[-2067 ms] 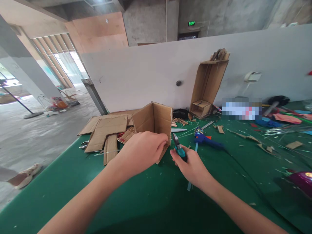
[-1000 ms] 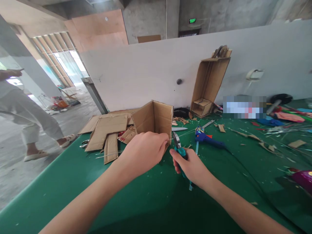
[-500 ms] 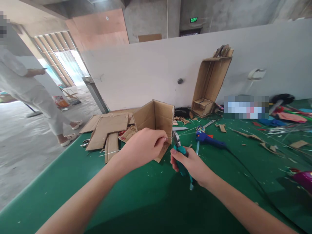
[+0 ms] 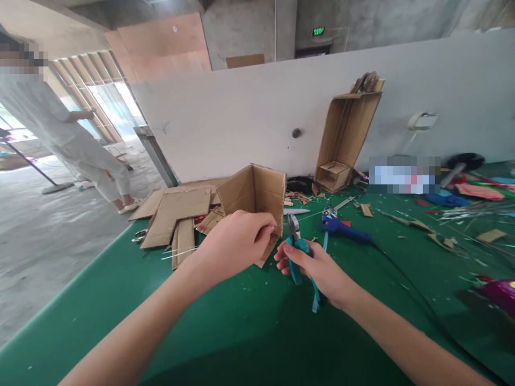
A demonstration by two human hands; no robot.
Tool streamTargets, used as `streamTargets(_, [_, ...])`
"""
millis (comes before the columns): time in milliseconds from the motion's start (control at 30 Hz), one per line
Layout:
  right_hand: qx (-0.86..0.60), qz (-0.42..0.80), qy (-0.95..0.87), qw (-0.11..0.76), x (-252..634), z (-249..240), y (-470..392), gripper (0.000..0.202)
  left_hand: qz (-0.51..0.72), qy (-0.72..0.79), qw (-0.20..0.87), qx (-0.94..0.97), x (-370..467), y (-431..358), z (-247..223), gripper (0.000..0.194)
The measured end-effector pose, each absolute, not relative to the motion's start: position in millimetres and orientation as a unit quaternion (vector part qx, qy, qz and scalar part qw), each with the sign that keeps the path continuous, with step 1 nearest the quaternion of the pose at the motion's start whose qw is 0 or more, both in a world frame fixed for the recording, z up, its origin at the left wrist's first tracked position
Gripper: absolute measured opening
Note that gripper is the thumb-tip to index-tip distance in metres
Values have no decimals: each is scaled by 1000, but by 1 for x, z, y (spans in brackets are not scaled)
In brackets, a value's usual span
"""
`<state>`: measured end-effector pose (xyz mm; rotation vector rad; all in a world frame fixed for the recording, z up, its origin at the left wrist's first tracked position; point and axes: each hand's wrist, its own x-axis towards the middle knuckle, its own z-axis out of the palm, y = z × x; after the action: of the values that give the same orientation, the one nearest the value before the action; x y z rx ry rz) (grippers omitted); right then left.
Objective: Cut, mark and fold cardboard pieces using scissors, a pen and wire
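My right hand is wrapped round teal-handled pliers, whose metal jaws point up and away. The handles are spread apart. Just left of the jaws, my left hand pinches a thin wire, which runs toward the jaws. Whether the jaws grip it cannot be made out. Behind my left hand stands a folded cardboard piece with upright walls. A blue glue gun lies right of the pliers.
Flat cardboard pieces and scissors lie at left. A tall cardboard box stands against the white partition. Scraps and a black cable lie at right. A person in white is at far left.
The pliers' handles have spread and my right fingers have loosened round them. My left hand has barely moved. The person at far left has shifted to the right.
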<state>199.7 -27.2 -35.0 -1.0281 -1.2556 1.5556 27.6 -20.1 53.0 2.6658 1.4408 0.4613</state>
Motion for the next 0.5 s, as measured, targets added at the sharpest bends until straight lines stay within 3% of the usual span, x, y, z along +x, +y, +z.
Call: streamTargets(500, [-413,592,-547,423,199,-37,-28,42,150,481,41,863,28,-21,57,32])
